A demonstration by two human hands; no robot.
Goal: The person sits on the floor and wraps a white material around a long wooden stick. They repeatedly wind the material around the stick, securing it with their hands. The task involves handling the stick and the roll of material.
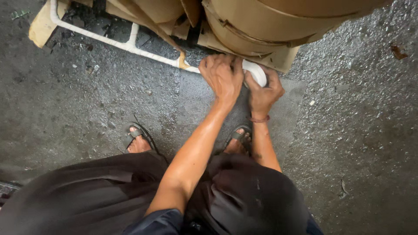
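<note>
A white tubular frame (pixel 129 45) lies on the wet concrete floor, with big brown cardboard rolls (pixel 270 24) and cardboard sheets stacked on it. My left hand (pixel 222 76) is pressed down on the frame's near rail, its fingers curled at the cardboard's lower edge. My right hand (pixel 264 90), with a band at the wrist, is wrapped around the frame's rounded white corner (pixel 257 71). Both hands sit close together at that corner.
My feet in sandals (pixel 139 139) (pixel 238 138) stand on the dark, gritty floor just behind my hands. A loose cardboard flap (pixel 42 24) sticks out at the frame's far left end. Bare wet concrete (pixel 361 113) spreads to the right.
</note>
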